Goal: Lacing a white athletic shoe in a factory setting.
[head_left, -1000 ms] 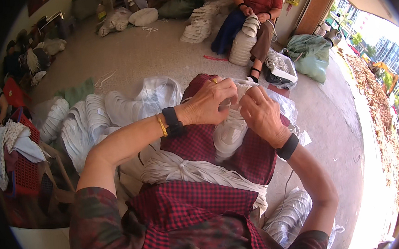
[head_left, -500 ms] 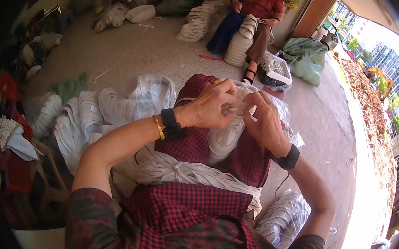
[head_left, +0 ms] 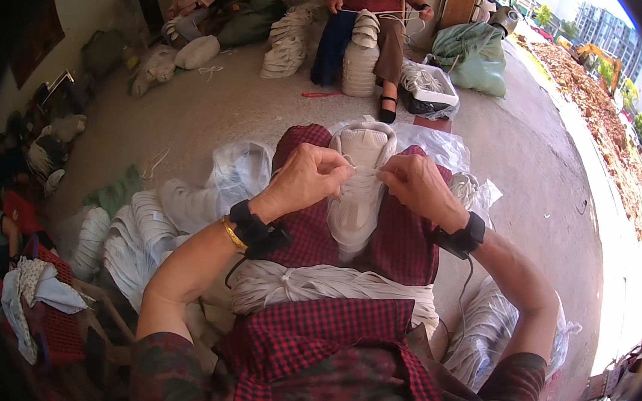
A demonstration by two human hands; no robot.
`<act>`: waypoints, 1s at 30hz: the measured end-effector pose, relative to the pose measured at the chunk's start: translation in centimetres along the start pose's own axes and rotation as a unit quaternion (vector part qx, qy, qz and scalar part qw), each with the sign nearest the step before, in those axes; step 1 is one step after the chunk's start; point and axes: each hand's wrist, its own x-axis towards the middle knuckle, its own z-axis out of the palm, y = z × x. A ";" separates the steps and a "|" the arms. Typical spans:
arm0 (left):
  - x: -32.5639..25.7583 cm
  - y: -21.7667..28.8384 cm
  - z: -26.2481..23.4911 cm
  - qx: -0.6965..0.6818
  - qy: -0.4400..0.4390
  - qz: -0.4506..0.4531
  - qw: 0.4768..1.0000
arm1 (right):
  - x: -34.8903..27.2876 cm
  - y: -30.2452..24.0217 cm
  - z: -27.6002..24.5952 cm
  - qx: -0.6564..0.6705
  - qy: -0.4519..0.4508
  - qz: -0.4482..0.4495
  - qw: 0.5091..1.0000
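Note:
A white lace-up sneaker (head_left: 353, 211) lies on my lap between my knees, toe toward me and tongue (head_left: 362, 143) pointing away. My left hand (head_left: 306, 179) is at the left of its lacing, thumb and forefinger pinched on a thin white shoelace (head_left: 350, 160). On the opposite side, my right hand (head_left: 419, 187) is also closed in a pinch by the lace holes, with the lace running to its fingertips. Across my lap, nearer to me, lies a tied bundle of white laces (head_left: 320, 282) on a red-and-black checked apron (head_left: 308, 326).
Stacked white shoe pieces (head_left: 145, 222) in clear plastic lie left of me, beside a red chair (head_left: 51, 297). More bagged pieces (head_left: 482, 331) sit at my right. Ahead, a seated person (head_left: 377, 0) handles laces near a white box (head_left: 433, 86) and a green sack (head_left: 468, 61).
My hands have drawn apart, from close together over the shoe to either side of its lacing. The tongue and lacing have come into sight. The view has shifted slightly.

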 end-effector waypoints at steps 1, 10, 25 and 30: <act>0.1 0.4 0.4 0.021 0.016 -0.017 0.999 | -0.2 0.5 -0.1 -0.014 -0.006 -0.003 1.000; 0.6 -0.2 2.7 0.284 0.159 0.101 0.940 | -2.7 0.7 0.6 -0.032 0.142 -0.019 0.989; 1.3 1.4 2.7 0.218 0.253 0.234 0.913 | -5.9 4.6 -3.2 -0.239 0.128 -0.063 0.960; 0.9 -0.3 -0.2 0.238 0.248 0.192 0.919 | -5.1 5.7 -4.4 -0.257 0.126 0.009 0.958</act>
